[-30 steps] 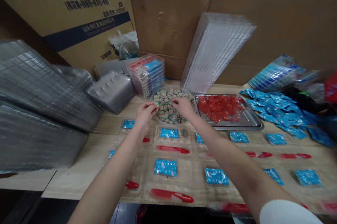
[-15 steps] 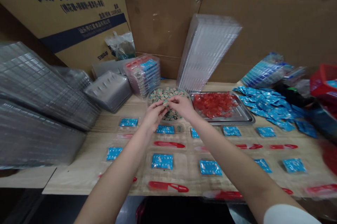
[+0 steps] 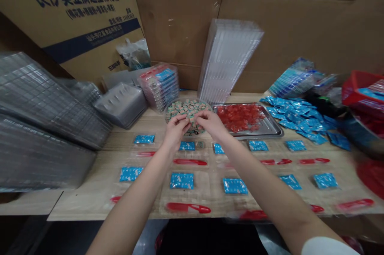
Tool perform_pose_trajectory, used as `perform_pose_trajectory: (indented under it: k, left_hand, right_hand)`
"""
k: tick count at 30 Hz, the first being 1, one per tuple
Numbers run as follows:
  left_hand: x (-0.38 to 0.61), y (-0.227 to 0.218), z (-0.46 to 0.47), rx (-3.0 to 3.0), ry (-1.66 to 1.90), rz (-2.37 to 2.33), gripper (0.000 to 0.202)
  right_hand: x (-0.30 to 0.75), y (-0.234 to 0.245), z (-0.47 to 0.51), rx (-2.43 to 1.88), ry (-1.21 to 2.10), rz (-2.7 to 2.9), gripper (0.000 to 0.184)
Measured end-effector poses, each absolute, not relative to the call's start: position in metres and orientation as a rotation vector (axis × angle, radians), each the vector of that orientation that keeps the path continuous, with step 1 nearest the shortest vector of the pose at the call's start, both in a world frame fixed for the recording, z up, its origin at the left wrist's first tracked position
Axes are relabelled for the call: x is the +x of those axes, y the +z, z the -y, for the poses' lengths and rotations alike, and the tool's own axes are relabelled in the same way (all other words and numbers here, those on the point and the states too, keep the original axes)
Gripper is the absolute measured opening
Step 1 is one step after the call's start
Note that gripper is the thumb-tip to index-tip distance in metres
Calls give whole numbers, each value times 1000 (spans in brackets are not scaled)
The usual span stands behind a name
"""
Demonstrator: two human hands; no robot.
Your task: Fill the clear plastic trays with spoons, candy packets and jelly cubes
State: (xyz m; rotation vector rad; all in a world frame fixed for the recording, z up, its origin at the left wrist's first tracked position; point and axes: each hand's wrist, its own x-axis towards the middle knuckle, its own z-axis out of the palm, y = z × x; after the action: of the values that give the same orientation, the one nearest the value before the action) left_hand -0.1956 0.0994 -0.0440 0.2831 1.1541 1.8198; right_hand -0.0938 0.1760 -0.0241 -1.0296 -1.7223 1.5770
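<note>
Green-tan packets [image 3: 189, 106]: one bowl [image 3: 165, 118]; two hands [image 3: 176, 129] above.

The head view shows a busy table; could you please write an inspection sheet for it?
Surface: wood-grain table, largely covered.
Things at hand: small green-and-brown pieces in a round container; red pieces on a metal tray; blue packets and slender red items in clear trays.
Clutter: loose blue pile, tall plastic stack.
Hands: left hand and right hand at the container, fingers bent; grip unclear.
Cables: nothing seen.
Surroundings: cardboard behind the table.
</note>
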Motion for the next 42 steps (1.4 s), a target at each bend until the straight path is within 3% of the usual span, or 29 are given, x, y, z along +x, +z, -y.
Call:
perform_pose_trajectory:
  k: [5, 14, 22, 29, 34, 37, 42]
  left_hand:
    - [-193, -45, -95, 376, 1787, -1148, 23]
    - [-186, -42, -82, 544, 1671, -1258, 21]
    - [-279, -47, 16, 854, 1628, -1976, 14]
    - [-316, -63, 61, 1289, 1131, -2217, 27]
    - [-314, -66, 57, 1466, 894, -2270, 32]
    - [-317, -66, 58, 1525, 807, -2297, 33]
    - [-318, -62, 59, 1596, 724, -2324, 31]
  right_hand:
    - [-92, -29, -173, -996, 1577, 1757, 27]
    - [-75, -24, -166, -955, 1696, 1759, 22]
    - [-111, -34, -121, -937, 1231, 2309, 17]
    - [-203, -41, -82, -1129, 680, 2716, 16]
    - [-212, -43, -70, -1262, 357, 2777, 28]
    - [-215, -42, -66, -1307, 273, 2803, 32]
    - [-204, -27, -77, -1283, 334, 2917, 22]
